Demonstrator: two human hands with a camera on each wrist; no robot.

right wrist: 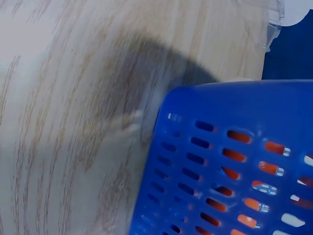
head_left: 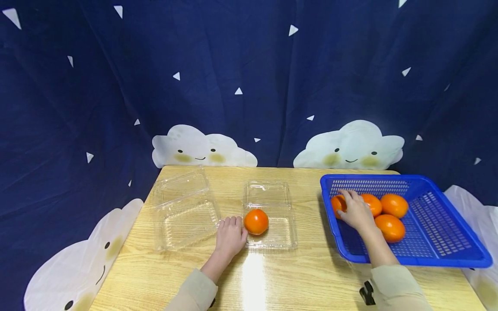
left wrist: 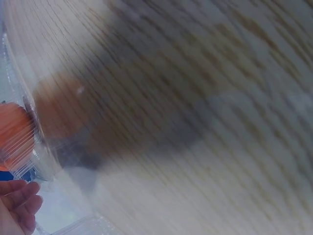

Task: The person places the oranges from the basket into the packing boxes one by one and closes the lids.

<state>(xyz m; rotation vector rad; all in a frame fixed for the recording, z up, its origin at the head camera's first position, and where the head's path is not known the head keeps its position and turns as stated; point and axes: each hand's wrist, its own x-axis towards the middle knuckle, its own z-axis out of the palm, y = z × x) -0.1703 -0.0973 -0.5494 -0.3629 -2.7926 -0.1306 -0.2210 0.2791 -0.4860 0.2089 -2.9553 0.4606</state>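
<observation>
My right hand (head_left: pixel 355 211) reaches into the blue plastic basket (head_left: pixel 459 255) and grips a round orange fruit (head_left: pixel 337 206) by its left wall, fingers over the top and thumb in front. More such fruits (head_left: pixel 390 228) lie to its right. In the middle of the table, a clear plastic box (head_left: pixel 274 235) with its lid folded back holds one smooth orange fruit (head_left: pixel 256 221) in its left part. Beside that box's left edge rests my left hand (head_left: pixel 230 236), fingers loosely bent, thumb near the fruit. Its fingertips (left wrist: pixel 33 203) show in the left wrist view.
Left of my left hand stands another clear box (head_left: pixel 186 220), lid raised. All stand on a wooden table (head_left: pixel 311 276), with a dark blue curtain (head_left: pixel 233 52) behind it. In the right wrist view the slotted basket wall (right wrist: pixel 215 112) fills the lower right.
</observation>
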